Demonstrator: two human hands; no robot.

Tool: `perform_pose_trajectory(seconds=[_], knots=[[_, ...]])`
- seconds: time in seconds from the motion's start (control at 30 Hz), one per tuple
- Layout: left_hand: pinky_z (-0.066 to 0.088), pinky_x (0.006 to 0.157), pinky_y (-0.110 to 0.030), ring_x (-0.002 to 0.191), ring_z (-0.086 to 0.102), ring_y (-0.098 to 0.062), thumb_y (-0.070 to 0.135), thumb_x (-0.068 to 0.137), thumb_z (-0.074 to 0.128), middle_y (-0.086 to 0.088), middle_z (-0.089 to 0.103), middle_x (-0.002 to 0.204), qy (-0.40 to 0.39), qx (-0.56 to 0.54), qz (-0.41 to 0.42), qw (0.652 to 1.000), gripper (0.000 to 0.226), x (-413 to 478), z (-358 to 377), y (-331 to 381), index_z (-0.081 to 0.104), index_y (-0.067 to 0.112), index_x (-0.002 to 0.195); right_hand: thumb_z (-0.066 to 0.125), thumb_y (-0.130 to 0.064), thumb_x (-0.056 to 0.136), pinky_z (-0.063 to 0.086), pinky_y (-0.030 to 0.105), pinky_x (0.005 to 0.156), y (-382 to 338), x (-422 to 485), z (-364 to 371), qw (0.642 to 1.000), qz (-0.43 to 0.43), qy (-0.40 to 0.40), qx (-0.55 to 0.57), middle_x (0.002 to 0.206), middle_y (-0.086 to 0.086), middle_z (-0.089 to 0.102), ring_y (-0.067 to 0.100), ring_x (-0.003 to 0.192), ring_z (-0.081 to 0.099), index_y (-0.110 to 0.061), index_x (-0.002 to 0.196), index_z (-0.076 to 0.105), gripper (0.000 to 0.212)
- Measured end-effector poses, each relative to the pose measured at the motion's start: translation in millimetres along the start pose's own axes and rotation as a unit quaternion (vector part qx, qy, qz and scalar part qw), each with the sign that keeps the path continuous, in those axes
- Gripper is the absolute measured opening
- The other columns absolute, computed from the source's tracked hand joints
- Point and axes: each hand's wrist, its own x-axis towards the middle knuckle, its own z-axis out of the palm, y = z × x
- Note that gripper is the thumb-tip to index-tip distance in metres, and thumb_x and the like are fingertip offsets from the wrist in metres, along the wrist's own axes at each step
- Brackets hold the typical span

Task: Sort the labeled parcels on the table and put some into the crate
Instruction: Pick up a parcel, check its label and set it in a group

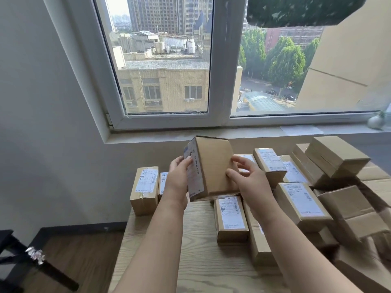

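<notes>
the held box (pixel 213 166) has a white label (pixel 193 174) with black bar codes on its side, but the print is too blurry to read. the left box (pixel 143 201), the front box (pixel 231 229) and the right box (pixel 302 216) have white labels with bar codes on top, and their words are too small to read.

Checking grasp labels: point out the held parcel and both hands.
held parcel (pixel 213 163), head view, plain cardboard face.
left hand (pixel 178 178), head view, back of hand.
right hand (pixel 251 178), head view, back of hand.
</notes>
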Motion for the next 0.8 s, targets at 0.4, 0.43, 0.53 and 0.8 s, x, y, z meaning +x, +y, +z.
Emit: perform_pose_trajectory(seconds=[0.4,0.43,0.53,0.8], knots=[[0.049,0.103,-0.062,0.118,0.067,-0.035,0.034,0.072,0.085,-0.012,0.072,0.124,-0.125,-0.029,0.031,0.991,0.059,0,8,-5,0.067,0.019,0.126,0.080,-0.055,0.077,0.055,0.039,0.102,-1,6,-2,0.992,0.077,-0.064,0.081,0.131,0.002,0.066,0.015,0.114,0.068,-0.028,0.149,0.047,0.083],[0.050,0.103,-0.062,0.119,0.067,-0.037,0.031,0.073,0.085,-0.014,0.072,0.124,-0.128,-0.034,0.029,0.991,0.060,0,8,-5,0.066,0.017,0.128,0.078,-0.052,0.081,0.056,0.035,0.098,-1,5,-1,0.992,0.071,-0.074,0.078,0.127,0.000,0.070,0.013,0.111,0.070,-0.027,0.145,0.051,0.074],[0.051,0.101,-0.061,0.117,0.067,-0.039,0.027,0.074,0.085,-0.017,0.071,0.124,-0.130,-0.047,0.019,0.990,0.068,-2,7,-4,0.061,0.013,0.135,0.076,-0.041,0.088,0.058,0.032,0.090,1,5,0,0.993,0.055,-0.062,0.090,0.116,-0.001,0.075,0.014,0.105,0.072,-0.024,0.138,0.060,0.055],[0.052,0.101,-0.059,0.112,0.068,-0.039,0.023,0.082,0.077,-0.023,0.069,0.125,-0.137,-0.062,0.013,0.988,0.047,-8,6,-2,0.067,0.010,0.126,0.069,-0.038,0.095,0.056,0.028,0.084,-4,5,3,0.996,0.031,-0.057,0.055,0.117,-0.002,0.073,0.016,0.109,0.069,-0.024,0.135,0.063,0.043]])
